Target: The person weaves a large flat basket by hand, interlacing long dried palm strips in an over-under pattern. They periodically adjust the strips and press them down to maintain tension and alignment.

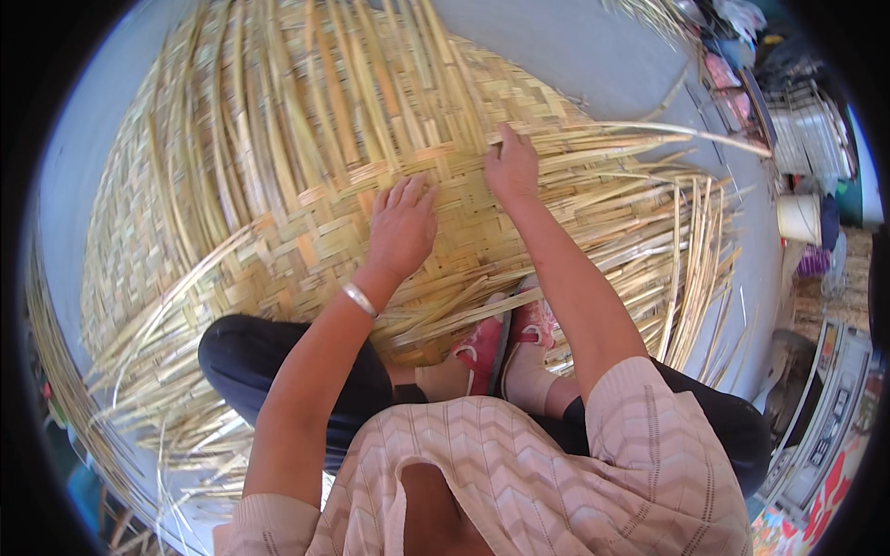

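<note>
A large woven mat [454,222] of flat yellow-green bamboo strips spreads in front of me. My left hand [405,218] lies on the weave with its fingers stretched forward, beside the row where the raised strips begin. To its right and slightly farther away, my right hand [513,167] has bent fingers closed at a long pale bamboo strip [667,127], which runs out past the mat's right side. The fingertips partly cover the grip. Many loose lengthwise strips [250,120] lie over the far half of the mat.
Unwoven strip ends [640,269] fan out to the right, and more lie at the lower left. My shoes [482,347] rest at the mat's near edge. Grey floor [519,32] surrounds it. At the right stand a white bucket [799,218], a wire rack [809,130] and clutter.
</note>
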{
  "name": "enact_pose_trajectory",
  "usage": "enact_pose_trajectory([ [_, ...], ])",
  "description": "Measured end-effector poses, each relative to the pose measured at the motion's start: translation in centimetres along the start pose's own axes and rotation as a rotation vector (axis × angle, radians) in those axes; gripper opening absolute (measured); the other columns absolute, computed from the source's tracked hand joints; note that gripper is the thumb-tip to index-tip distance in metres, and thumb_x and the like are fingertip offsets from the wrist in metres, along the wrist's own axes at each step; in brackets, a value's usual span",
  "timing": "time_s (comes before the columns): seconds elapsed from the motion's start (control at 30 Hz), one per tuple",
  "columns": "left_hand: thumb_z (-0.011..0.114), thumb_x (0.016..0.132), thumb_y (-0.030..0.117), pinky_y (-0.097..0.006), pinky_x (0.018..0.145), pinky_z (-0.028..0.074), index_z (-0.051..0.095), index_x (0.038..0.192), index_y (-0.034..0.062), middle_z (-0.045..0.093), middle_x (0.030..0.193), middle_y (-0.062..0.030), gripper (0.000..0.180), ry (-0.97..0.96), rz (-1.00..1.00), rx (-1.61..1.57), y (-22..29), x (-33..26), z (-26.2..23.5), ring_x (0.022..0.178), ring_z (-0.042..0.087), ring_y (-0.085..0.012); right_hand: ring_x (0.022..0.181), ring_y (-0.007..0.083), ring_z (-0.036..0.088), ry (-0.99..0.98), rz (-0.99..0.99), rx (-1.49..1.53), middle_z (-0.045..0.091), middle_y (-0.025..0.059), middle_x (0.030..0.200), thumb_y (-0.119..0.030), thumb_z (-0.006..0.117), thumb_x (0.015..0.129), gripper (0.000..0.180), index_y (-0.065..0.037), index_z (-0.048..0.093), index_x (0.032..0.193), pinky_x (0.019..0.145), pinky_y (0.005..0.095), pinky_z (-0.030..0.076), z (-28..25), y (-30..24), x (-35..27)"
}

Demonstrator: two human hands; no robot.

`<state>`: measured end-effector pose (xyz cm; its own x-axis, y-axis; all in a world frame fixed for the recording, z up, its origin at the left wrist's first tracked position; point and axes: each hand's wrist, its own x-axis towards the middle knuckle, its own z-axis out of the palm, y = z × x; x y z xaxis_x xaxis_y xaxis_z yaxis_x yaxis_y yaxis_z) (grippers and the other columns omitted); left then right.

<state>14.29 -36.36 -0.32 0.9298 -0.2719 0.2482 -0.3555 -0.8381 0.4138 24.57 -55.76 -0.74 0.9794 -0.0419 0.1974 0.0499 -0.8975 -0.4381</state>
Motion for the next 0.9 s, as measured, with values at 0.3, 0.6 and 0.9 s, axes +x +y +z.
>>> enact_pose_trajectory([
  [0.3,0.051,0.097,0.03,-0.044,0.105,0.036,0.034,0.142,0.0027,0.039,0.142,-0.0222,0.056,0.746,-1.316,-1.371,-12.3,-7.6,-12.9,0.133,0.039,-0.0299,0.108,0.032,0.053,-0.04,-0.172,-0.263,0.061,0.015,0.108,-0.017,0.057,0.083,0.032,-0.002,0.06,0.11,0.095,0.0455,0.04,-0.2,-2.0,-3.4],
  [0.6,0.052,0.097,0.027,-0.035,0.082,0.045,0.048,0.133,0.0074,0.054,0.123,-0.0091,0.041,1.016,-1.466,-1.658,-19.8,-12.4,-17.7,0.109,0.052,-0.0219,0.101,0.0345,0.056,-0.146,-0.292,0.039,0.063,0.0185,0.099,-0.01,0.056,0.081,0.025,-0.001,0.063,0.103,0.092,0.0443,0.043,1.8,-12.0,-6.9],
  [0.9,0.056,0.096,0.018,-0.03,0.08,0.055,0.061,0.109,-0.001,0.066,0.104,-0.0106,0.023,0.827,-1.166,-1.264,-20.6,-15.1,-19.9,0.09,0.064,-0.0182,0.108,0.0329,0.058,-0.762,-0.646,0.178,0.06,0.0185,0.116,-0.021,0.06,0.088,0.038,-0.001,0.057,0.121,0.094,0.0402,0.047,7.2,-30.2,-6.7],
])
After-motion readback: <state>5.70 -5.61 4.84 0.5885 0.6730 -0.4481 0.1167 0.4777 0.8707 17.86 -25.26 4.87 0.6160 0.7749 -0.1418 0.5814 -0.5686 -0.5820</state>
